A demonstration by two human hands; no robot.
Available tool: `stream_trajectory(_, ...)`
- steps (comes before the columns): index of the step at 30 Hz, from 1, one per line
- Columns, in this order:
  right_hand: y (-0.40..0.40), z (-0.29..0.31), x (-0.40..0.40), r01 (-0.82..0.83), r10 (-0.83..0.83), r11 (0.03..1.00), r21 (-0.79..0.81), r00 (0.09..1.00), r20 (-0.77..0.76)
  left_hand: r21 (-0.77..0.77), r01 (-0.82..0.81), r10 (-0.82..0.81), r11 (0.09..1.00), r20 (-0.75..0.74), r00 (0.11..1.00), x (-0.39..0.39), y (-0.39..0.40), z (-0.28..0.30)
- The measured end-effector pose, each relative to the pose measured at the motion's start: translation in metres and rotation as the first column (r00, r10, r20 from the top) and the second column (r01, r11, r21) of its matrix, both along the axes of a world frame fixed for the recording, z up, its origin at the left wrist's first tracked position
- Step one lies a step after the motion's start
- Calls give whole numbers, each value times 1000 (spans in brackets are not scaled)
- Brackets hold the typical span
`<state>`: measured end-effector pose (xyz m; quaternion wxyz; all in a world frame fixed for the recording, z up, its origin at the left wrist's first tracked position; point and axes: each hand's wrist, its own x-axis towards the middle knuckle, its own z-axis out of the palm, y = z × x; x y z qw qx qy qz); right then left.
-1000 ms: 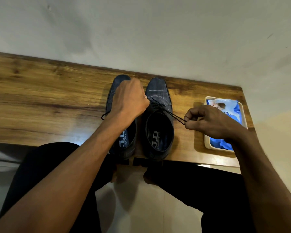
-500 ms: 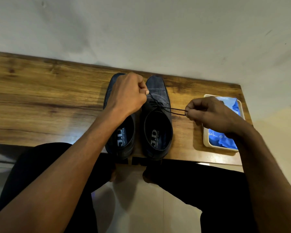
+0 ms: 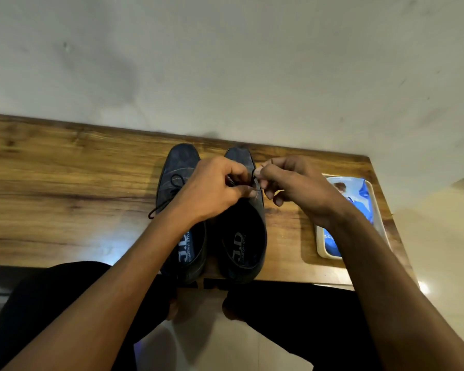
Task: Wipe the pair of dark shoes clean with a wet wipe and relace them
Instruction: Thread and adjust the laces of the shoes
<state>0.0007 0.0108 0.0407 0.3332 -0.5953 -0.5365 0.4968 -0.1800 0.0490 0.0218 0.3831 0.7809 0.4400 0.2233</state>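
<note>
Two dark blue shoes stand side by side on the wooden table, toes toward the wall. The left shoe has a tied lace, with one end trailing onto the table. Above the tongue of the right shoe, my left hand and my right hand meet, each pinching a part of its black lace. My hands hide the eyelets and most of the lace.
A blue pack of wet wipes lies in a cream tray at the table's right end, partly under my right forearm. A pale wall rises right behind the shoes. My dark-clothed legs sit below the table's front edge.
My right hand has come in from the right, where it held the lace stretched out, to meet my left hand over the right shoe. The lace has gone from taut to bunched between the fingers.
</note>
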Motion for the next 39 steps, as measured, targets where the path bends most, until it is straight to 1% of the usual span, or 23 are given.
stream_trajectory(3,3,-2,-1,-26,26,1000,4,1000,15,-45,-4,3,999,-15,1000,-2,0,0)
stream_trajectory(5,7,-5,0,2,-2,1000,14,1000,0,-60,-5,3,998,-34,999,-5,1,-1)
stream_trajectory(6,10,-8,2,26,-28,999,47,999,35,-60,-7,4,998,-42,999,-7,2,-2)
stream_trajectory(7,14,-12,3,33,-47,994,103,990,132,-61,-12,9,998,-51,999,-9,2,-1)
stream_trajectory(9,21,-21,1,-39,-44,978,203,919,392,-70,-26,21,997,-77,997,-13,2,-1)
stream_trajectory(10,24,-23,-2,-99,-17,972,215,877,481,-80,-29,22,996,-89,996,-14,2,-1)
stream_trajectory(12,28,-25,-12,-198,54,961,194,820,570,-103,-25,14,994,-102,995,-16,2,1)
stream_trajectory(13,29,-26,-17,-238,81,956,172,777,624,-115,-17,5,993,-111,994,-17,2,1)
stream_trajectory(15,31,-28,-26,-304,106,944,128,646,756,-147,-7,-13,989,-136,991,-19,2,3)
stream_trajectory(16,32,-29,-29,-322,112,941,108,595,796,-168,-11,-14,986,-145,989,-20,2,4)
stream_trajectory(18,34,-30,-33,-309,111,947,86,567,816,-204,-27,-2,979,-141,990,-22,2,5)
stream_trajectory(21,37,-31,-33,-245,79,965,88,597,798,-236,-29,1,971,-120,993,-25,1,8)
stream_trajectory(23,38,-32,-34,-231,81,970,80,610,788,-261,-22,-9,965,-118,993,-27,1,9)
stream_trajectory(25,38,-33,-35,-218,83,973,73,628,774,-277,-24,-13,961,-131,991,-29,2,9)
stream_trajectory(29,41,-33,-30,-164,25,979,120,682,731,-293,-27,-23,956,-167,986,-31,2,8)
stream_trajectory(33,37,-27,-17,-86,-23,982,166,823,568,-290,-12,-47,957,-196,979,-29,3,8)
stream_trajectory(35,34,-23,-7,-78,-16,983,167,867,497,-290,-14,-44,957,-192,980,-29,4,9)
stream_trajectory(37,28,-19,1,-127,44,984,126,853,520,-292,-16,-38,956,-179,983,-30,5,10)
stream_trajectory(39,22,-16,9,-192,108,978,77,790,604,-288,-9,-43,957,-175,984,-31,7,10)
